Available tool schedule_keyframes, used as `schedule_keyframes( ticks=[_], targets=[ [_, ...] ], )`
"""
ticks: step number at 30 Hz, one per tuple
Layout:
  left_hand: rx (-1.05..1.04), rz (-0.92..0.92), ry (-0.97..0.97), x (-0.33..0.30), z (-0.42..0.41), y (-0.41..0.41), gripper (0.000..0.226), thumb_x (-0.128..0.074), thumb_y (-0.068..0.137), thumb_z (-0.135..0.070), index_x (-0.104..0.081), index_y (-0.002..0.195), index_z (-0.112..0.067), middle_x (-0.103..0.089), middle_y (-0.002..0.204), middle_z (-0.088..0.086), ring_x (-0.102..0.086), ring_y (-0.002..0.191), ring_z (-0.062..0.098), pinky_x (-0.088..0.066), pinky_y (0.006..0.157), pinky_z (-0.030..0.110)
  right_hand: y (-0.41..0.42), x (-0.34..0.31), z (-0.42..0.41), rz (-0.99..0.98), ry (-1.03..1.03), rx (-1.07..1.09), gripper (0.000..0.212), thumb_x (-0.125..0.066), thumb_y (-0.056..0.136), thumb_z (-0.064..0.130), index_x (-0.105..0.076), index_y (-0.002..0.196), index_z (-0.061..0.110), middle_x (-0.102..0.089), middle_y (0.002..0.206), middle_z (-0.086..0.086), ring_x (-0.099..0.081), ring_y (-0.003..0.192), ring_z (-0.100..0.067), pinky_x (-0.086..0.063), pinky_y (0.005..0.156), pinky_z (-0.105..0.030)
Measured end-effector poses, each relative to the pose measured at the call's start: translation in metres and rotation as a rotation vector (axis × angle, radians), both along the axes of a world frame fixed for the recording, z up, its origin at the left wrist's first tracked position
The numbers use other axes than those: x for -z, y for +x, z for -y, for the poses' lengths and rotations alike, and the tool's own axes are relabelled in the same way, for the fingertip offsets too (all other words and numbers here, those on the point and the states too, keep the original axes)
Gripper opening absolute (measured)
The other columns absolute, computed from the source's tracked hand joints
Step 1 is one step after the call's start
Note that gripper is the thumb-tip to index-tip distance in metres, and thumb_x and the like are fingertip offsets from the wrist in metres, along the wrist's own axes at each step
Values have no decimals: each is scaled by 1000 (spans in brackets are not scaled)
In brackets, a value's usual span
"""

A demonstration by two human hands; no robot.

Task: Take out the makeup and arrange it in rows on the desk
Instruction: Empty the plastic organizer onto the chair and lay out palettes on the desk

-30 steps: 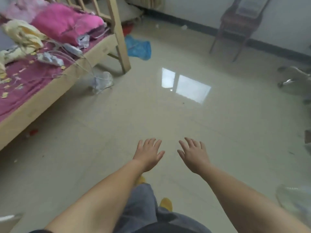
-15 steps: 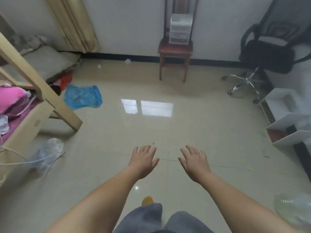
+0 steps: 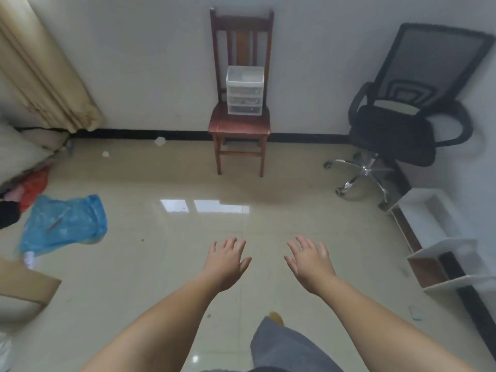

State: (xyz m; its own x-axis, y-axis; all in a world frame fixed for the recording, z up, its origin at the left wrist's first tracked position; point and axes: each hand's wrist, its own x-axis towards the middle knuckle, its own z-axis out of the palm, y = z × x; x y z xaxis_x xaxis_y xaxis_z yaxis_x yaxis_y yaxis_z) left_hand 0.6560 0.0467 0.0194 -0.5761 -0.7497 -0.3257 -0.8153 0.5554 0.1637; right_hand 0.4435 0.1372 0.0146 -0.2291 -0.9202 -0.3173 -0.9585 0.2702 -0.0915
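A small clear plastic drawer unit with three drawers stands on the seat of a brown wooden chair against the far wall; what is inside the drawers is too blurred to tell. My left hand and my right hand are stretched out in front of me over the tiled floor, palms down, fingers spread, holding nothing. Both hands are well short of the chair. No makeup is visible outside the drawers.
A black office chair stands at the right wall, with white shelf boxes below it. A blue plastic bag and a red one lie on the floor at left. A beige curtain hangs at far left.
The view has swung right and up from the bed toward the far wall, and the wooden chair with the drawer unit is now centred and closer. Both hands stay outstretched and empty.
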Motion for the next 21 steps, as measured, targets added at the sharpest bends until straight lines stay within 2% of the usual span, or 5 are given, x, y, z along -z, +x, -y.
schedule_keyframes(
  ticks=[5, 11, 21],
  targets=[
    [-58, -37, 13, -6, 92, -68, 53, -24, 98, -49, -24, 144, -22, -28, 151, 4, -25, 138, 21, -13, 114, 44, -75, -13, 108, -41, 22, -24, 49, -24, 99, 46, -28, 143, 26, -23, 154, -2, -19, 142, -16, -15, 114, -45],
    [-113, -1, 40, 10, 217, -101, 54, -27, 97, -50, -25, 144, -22, -30, 150, 4, -24, 139, 20, -14, 113, 44, -111, 2, 241, -11, 59, -106, 50, -23, 99, 46, -26, 145, 25, -21, 155, -3, -18, 142, -17, -12, 114, -46],
    [-57, -21, -34, -8, 502, -149, 54, -29, 97, -49, -27, 143, -21, -32, 147, 3, -26, 137, 20, -16, 113, 44, -154, 0, 504, 30, 13, -18, 49, -21, 100, 45, -24, 145, 25, -21, 155, -1, -17, 142, -16, -10, 115, -46]
  ],
)
